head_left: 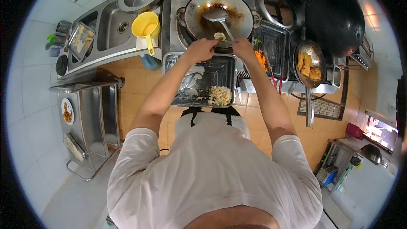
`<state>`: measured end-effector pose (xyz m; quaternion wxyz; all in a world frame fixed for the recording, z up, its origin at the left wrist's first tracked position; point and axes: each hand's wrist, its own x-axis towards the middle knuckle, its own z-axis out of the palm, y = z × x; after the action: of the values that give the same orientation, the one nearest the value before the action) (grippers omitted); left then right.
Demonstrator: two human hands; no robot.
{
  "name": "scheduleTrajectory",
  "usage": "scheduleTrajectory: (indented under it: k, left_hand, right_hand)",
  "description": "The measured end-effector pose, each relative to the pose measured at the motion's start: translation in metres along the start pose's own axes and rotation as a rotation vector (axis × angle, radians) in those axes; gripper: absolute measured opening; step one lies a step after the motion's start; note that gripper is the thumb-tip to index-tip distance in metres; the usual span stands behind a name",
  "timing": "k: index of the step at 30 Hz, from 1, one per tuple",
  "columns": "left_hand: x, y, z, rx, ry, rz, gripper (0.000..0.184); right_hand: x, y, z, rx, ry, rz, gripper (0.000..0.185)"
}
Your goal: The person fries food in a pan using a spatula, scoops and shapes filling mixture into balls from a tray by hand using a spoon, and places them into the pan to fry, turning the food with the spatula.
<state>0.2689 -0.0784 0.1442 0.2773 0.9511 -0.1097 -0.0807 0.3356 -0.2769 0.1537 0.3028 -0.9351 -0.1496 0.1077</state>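
Observation:
A wok [199, 6] with browned oil at its bottom sits on the stove. My right hand [242, 48] is closed around the handle of a metal ladle [215, 15], whose bowl rests inside the wok. At the wok's near rim, the fingers of my left hand [203, 50] are pinched together beside a small pale, wrinkled food piece [220, 36]; it appears to be at the fingertips. Below my left hand lies a black tray [199, 97] with white wrapper-like pieces [196, 74] and a chopped filling mix [220, 95].
Right of the wok, a dark tray [276, 42] holds shredded carrot [261, 59]; beyond it are a strainer with fried pieces [308, 65] and a large black wok [335, 17]. A yellow dipper [145, 24] stands by the sink [114, 27]. A metal cart [91, 123] is at left.

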Motion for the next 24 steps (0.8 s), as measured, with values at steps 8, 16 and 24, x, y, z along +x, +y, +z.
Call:
scheduleTrajectory:
  k: [8, 16, 24]
  left_hand:
    - [0.043, -0.015, 0.002, 0.206, -0.159, -0.036, 0.023]
    - [0.059, -0.023, 0.01, 0.32, -0.118, 0.02, 0.016]
    - [0.062, -0.018, 0.001, 0.324, -0.173, 0.077, 0.019]
  right_hand:
    - [0.042, 0.006, -0.003, -0.095, -0.193, -0.071, 0.031]
    - [0.063, 0.007, 0.0, -0.168, -0.281, -0.039, 0.031]
    - [0.089, 0.032, 0.03, -0.195, -0.402, -0.054, 0.032]
